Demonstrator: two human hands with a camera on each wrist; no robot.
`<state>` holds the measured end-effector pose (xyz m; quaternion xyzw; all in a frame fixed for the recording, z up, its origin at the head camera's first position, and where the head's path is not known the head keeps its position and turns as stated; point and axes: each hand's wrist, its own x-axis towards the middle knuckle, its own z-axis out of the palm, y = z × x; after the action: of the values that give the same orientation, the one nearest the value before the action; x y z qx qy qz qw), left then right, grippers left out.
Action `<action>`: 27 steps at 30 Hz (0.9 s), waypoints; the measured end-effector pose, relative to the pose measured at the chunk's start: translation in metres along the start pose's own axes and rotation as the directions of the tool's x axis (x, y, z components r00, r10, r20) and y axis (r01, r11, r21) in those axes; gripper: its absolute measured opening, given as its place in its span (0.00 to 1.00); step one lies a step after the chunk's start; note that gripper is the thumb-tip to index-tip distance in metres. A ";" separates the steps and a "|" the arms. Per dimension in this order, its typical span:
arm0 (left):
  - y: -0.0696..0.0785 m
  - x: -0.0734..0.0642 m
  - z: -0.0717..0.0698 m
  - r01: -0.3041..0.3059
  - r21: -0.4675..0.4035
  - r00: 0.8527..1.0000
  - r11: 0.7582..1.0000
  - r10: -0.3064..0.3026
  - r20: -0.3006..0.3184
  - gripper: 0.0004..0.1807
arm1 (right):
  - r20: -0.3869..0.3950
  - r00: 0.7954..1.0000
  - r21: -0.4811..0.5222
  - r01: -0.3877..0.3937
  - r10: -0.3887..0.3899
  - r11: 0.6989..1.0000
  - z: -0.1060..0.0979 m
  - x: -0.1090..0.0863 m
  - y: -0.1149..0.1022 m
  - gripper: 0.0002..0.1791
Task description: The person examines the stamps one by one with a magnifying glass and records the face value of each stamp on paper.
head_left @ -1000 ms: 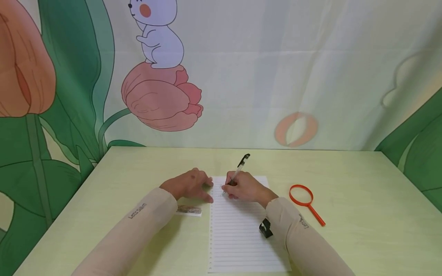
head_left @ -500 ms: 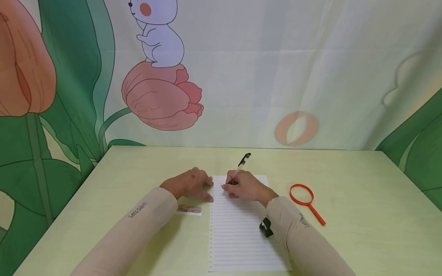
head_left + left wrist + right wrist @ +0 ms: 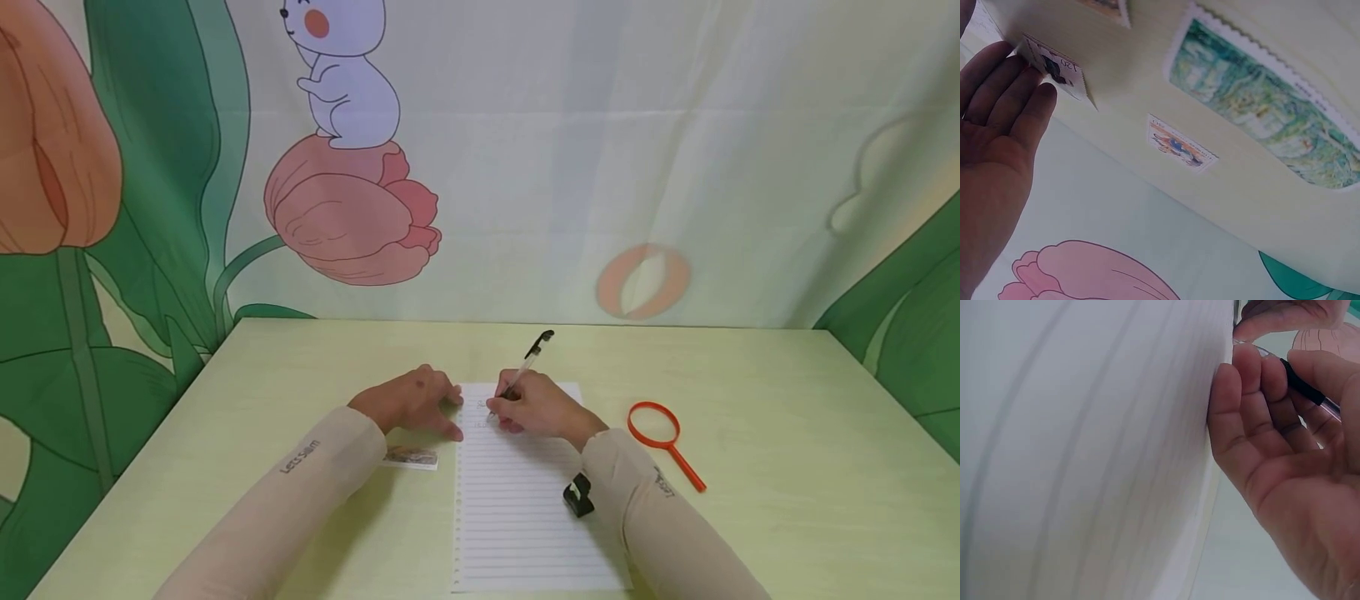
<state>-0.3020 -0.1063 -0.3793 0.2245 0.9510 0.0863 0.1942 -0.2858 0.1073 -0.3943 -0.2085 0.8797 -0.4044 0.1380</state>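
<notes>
My right hand [image 3: 540, 407] pinches a pen [image 3: 531, 358] with a clear barrel and a black end, its tip low over the upper left of a lined sheet [image 3: 525, 533]. Small handwriting [image 3: 481, 425] shows beside the tip. The right wrist view has the pen's dark grip [image 3: 1302, 381] between thumb and fingers, the little-finger side against the paper. At the sheet's left edge rests my left hand [image 3: 412, 400], fingers and thumb spread and holding nothing. Its fingertips overlap a postage stamp [image 3: 1057, 72] in the left wrist view.
An orange magnifying glass [image 3: 686, 467] lies right of the sheet. More stamps lie by the left forearm: a large green one [image 3: 1260, 106], an orange one [image 3: 1179, 149] and a brown one [image 3: 416, 457]. A small black object [image 3: 577, 496] shows by the right sleeve.
My right hand and the pen have moved slightly right along the line, and more writing shows left of the tip. The left hand has stayed in place.
</notes>
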 end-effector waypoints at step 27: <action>0.000 0.001 0.001 0.013 -0.023 1.000 1.000 -0.013 -0.008 0.33 | 0.041 0.999 0.008 0.026 -0.026 1.000 -0.003 -0.003 0.002 0.08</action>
<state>-0.3021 -0.1060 -0.3807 0.2157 0.9522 0.0969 0.1935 -0.2849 0.1118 -0.3935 -0.2276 0.8724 -0.4052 0.1514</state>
